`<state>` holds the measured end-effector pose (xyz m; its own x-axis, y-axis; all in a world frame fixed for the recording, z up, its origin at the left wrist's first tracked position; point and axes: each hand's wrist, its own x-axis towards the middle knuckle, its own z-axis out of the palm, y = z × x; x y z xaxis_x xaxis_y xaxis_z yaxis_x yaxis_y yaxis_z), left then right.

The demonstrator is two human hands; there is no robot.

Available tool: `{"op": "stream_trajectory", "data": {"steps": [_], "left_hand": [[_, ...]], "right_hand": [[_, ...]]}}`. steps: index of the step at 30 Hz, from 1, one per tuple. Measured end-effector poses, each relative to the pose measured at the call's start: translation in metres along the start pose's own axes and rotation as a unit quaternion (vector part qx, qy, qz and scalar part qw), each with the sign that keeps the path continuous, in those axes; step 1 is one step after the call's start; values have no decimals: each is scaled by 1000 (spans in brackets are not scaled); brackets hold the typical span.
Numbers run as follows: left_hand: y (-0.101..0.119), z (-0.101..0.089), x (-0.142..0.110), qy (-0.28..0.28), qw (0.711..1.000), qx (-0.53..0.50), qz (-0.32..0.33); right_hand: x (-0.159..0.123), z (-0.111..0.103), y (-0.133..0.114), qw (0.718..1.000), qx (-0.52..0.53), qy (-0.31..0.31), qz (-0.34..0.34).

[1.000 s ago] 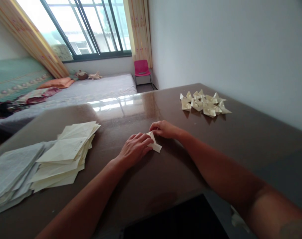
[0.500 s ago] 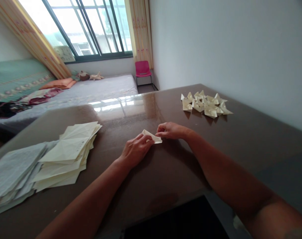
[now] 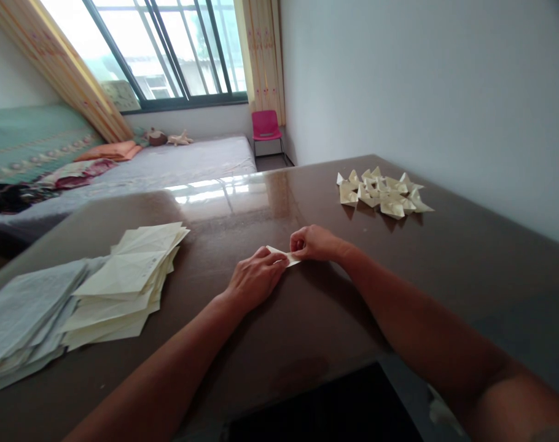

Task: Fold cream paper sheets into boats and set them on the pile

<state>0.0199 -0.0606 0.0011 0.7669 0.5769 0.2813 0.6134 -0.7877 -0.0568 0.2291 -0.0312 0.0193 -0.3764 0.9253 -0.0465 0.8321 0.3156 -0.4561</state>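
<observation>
Both hands [image 3: 257,276] [image 3: 317,243] on sm. folded cream paper [image 3: 293,261], prob. triangular

On the table [image 3: 284,322], along the left edge: first paper stack [image 3: 31,307]. Just right of it: second paper stack [image 3: 123,270]. Mid-table: folded paper [image 3: 295,260], between left hand [image 3: 256,274] and right hand [image 3: 316,242], touching both. Toward the far right corner: cluster of folded pieces [image 3: 392,207]. Beyond the far edge: bed [image 3: 206,156], to the left; chair [image 3: 266,126], right of the bed; window [image 3: 169,49], behind the bed. Beyond the right edge: wall [image 3: 422,80].
</observation>
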Motion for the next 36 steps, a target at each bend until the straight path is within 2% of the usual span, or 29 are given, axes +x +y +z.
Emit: {"op": "stream_trajectory", "data": {"steps": [4, 10, 13, 19, 25, 29, 33, 36], "left_hand": [[2, -2, 1, -2, 1000, -21, -11], [-1, 0, 1, 4, 998, -55, -37], [-3, 1, 2, 7, 996, -59, -59], [-1, 3, 3, 8, 995, -12, -102], [-6, 13, 4, 20, 997, 16, -78], [-12, 20, 5, -3, 996, -16, -82], [-19, 19, 6, -23, 997, -24, -72], [-23, 16, 8, -18, 997, -28, -68]], "right_hand": [[-2, -2, -2, 999, -18, -6, -33], [-8, -14, 8, 986, 20, -103, -127], [-9, -16, 9, 983, 23, -130, -131], [-1, -5, 2, 996, -10, -47, -79], [1, 4, -4, 997, -61, -29, -24], [1, 5, -4, 996, -94, -12, 1], [0, 5, -5, 994, -107, 17, 17], [0, 6, -5, 994, -107, 8, 11]]}}
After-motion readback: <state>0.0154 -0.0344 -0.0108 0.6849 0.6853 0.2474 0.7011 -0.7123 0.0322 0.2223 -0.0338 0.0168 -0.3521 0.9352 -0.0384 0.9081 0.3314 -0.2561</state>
